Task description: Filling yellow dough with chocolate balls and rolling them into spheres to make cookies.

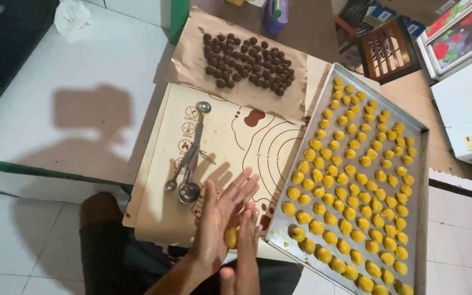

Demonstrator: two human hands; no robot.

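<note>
Down on the tabletop (154, 218) sits your biggest worry, the metal tray (423, 180), packed with rows of yellow dough balls (350, 180) and tilted across the right edge. Part of it looks to overhang, so a knock from your elbow could tip it or send balls rolling; its near corner runs out of the picture, and you can't see how well it is supported there.

Next, the baking mat (236, 136), then the brown paper (192, 60) with its heap of small dark balls (247, 61) near the far edge; a tug on the mat might scatter them.

Measuring spoons (188, 158) lie just left of your hands, close enough to catch with a wrist.

Now your hands: left hand (219, 218) and right hand (247, 240) are pressed palm to palm, fingers stretched flat, with one yellow dough ball (230, 238) pinched between them above the mat's near edge. Press too hard and it could flatten or slip out toward your lap. Most of that ball is hidden by the palms, so its shape is hard to judge.
</note>
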